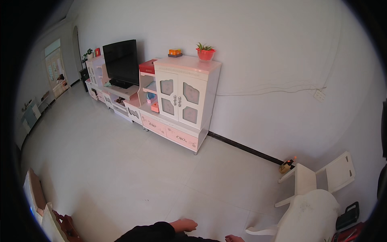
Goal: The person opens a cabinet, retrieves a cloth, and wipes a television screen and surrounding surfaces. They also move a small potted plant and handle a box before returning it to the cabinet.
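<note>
Low in the view, my left hand (186, 225) reaches out of a black sleeve above the tiled floor; its fingers look curled, and whether it holds anything cannot be told. My right hand (234, 238) shows only in part at the bottom edge, left of the curved leg of a white table (308, 216). Ahead stands a pink and white TV cabinet (181, 127) with glass-panelled doors. On it are a black television (121, 63), a red pot with a green plant (206, 54) and an orange box (175, 52).
A white chair (306, 180) stands by the wall, with a spray bottle (286, 166) behind it. A dark handled object (347, 216) lies beyond the table. At the lower left is wooden furniture (65, 225). A cable runs along the wall to a power strip (319, 95).
</note>
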`<state>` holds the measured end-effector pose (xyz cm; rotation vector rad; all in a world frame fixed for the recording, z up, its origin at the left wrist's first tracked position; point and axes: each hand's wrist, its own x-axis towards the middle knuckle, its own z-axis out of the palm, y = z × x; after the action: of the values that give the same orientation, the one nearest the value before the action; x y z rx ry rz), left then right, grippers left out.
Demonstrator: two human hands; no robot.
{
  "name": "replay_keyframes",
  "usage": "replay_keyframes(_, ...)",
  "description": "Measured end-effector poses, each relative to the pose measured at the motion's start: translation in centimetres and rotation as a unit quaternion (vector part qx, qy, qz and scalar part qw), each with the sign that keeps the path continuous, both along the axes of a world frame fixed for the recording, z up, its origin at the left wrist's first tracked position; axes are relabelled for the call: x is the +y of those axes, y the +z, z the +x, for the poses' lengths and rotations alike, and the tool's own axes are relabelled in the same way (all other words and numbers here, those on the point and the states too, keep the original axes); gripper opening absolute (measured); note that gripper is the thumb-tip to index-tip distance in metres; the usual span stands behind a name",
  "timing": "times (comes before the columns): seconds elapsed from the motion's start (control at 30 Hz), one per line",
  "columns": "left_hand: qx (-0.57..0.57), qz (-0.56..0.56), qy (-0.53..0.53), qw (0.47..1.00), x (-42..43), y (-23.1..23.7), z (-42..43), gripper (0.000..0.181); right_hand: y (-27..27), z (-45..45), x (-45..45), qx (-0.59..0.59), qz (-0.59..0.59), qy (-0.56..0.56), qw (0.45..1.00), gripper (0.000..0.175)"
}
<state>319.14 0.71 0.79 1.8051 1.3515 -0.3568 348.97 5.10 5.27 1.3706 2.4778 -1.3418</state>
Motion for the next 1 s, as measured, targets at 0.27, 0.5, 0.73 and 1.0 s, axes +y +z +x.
replay_keyframes(0.27, 0.099, 0.043, 0.216, 0.971, -5.1, 2.8, -18.7, 0.030, 2.8, -21.8, 7.2, -0.042, -0.003, 0.179, 0.983, 0.033)
replay_keyframes(0.5, -0.017, 0.039, 0.315, 0.948, -4.2, -0.8, -25.4, 0.034, 2.4, -32.2, 14.7, -0.130, -0.013, 0.277, 0.952, 0.035)
replay_keyframes(0.73, 0.001, 0.020, 0.396, 0.918, 0.5, -3.5, -36.8, 0.039, 2.9, -44.1, 25.8, -0.158, 0.048, 0.258, 0.952, 0.034)
replay_keyframes(1.0, -0.021, 0.125, 0.592, 0.796, -1.5, -13.2, -50.6, 0.040, 3.6, -64.4, 32.0, -0.130, 0.084, 0.385, 0.910, 0.032)
